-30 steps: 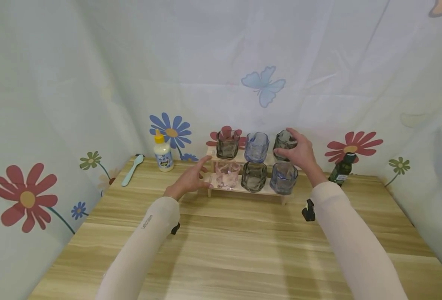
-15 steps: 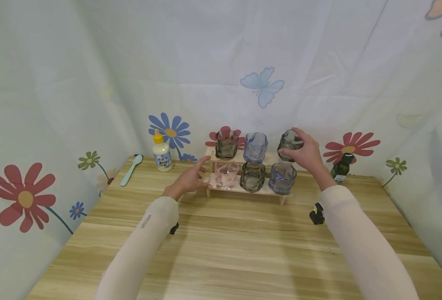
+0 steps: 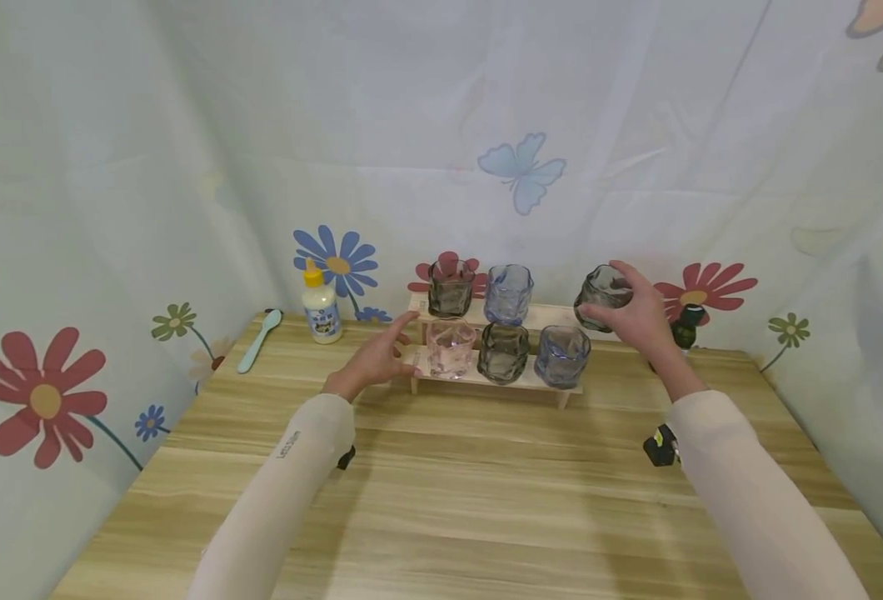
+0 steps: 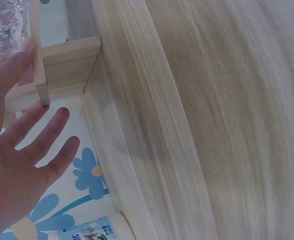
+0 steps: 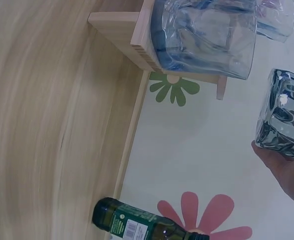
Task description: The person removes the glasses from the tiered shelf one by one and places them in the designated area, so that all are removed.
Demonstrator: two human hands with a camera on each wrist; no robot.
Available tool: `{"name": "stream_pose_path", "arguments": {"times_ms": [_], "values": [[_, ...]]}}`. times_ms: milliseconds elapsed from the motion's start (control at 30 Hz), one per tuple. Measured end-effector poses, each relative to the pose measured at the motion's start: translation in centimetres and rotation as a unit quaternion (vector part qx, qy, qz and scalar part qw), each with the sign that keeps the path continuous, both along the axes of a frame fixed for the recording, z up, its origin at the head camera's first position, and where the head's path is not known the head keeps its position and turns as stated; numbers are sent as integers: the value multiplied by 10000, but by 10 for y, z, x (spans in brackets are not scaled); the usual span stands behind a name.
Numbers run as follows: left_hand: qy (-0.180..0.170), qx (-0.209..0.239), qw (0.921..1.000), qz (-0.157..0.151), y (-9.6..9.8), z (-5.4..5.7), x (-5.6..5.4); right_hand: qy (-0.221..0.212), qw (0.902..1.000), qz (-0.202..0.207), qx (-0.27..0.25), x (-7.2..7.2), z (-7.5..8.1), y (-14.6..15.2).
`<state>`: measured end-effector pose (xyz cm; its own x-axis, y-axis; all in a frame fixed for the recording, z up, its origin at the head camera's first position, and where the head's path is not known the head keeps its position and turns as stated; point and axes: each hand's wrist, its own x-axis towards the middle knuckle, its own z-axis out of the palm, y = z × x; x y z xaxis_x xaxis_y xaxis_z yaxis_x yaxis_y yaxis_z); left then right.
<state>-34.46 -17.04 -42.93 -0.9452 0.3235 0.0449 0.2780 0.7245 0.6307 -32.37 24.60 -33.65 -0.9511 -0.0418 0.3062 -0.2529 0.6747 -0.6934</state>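
My right hand (image 3: 640, 312) grips a dark grey glass tumbler (image 3: 599, 298), thumb at its near side and fingers at the far side. The tumbler hangs past the right end of a two-step wooden rack (image 3: 550, 315); the right wrist view shows this faceted glass (image 5: 285, 112) apart from the rack. At the rack's left end is my left hand (image 3: 374, 358), fingers spread and thumb by the pink glass (image 3: 451, 350). In the left wrist view, the thumb and index fingertip of this hand (image 4: 24, 150) touch the rack's end (image 4: 44, 82).
On the upper step stand a grey glass (image 3: 451, 290) and a blue glass (image 3: 508, 293). The lower step bears another grey glass (image 3: 503, 353) and a bluish one (image 3: 562, 357). A yellow-capped squeeze bottle (image 3: 323, 310), pale green spoon (image 3: 260, 342) and dark green bottle (image 5: 137, 222) flank the rack.
My right hand has carried the dark grey tumbler off the upper step's right end, moving rightward and tilting it slightly. The left hand has stayed at the rack's left end.
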Motion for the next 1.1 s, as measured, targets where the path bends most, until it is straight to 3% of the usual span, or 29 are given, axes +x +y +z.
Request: {"name": "stream_pose_path", "arguments": {"times_ms": [500, 1100], "values": [[20, 75, 9999, -66, 0, -1, 1, -99, 9992, -292, 246, 22, -7, 17], [23, 47, 10000, -64, -2, -4, -2, -474, 9988, 20, 122, 47, -34, 34]]}}
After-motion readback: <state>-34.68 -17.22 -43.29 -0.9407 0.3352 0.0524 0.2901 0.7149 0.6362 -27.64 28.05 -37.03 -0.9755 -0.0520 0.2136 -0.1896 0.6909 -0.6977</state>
